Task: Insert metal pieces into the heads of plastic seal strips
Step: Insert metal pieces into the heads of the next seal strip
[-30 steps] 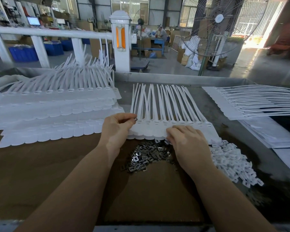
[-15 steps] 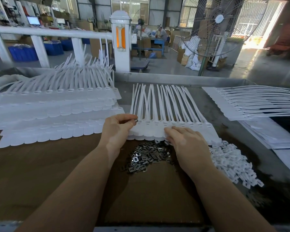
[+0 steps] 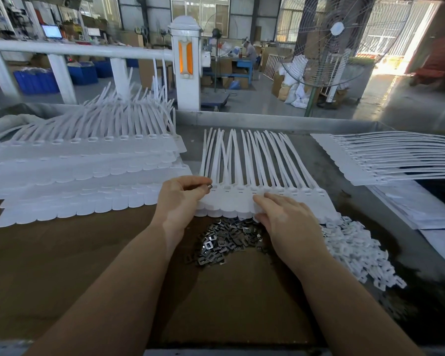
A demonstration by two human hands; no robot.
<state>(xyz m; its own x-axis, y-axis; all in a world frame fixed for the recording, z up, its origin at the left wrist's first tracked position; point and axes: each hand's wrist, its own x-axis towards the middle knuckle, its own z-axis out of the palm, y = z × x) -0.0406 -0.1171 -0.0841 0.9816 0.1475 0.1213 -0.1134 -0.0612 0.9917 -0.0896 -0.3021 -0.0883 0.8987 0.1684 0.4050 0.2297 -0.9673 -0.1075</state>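
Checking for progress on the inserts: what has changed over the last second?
Very little. The right hand slid slightly left along the heads of the seal strips it presses down. The left hand still pinches a metal piece at the leftmost head. The pile of metal pieces and white caps are unmoved.

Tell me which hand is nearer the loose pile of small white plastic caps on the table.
Right. The right hand rests on the seal strip heads, just left of the white plastic caps. The left hand, pinching a small metal piece, sits farther left, beyond the metal pile.
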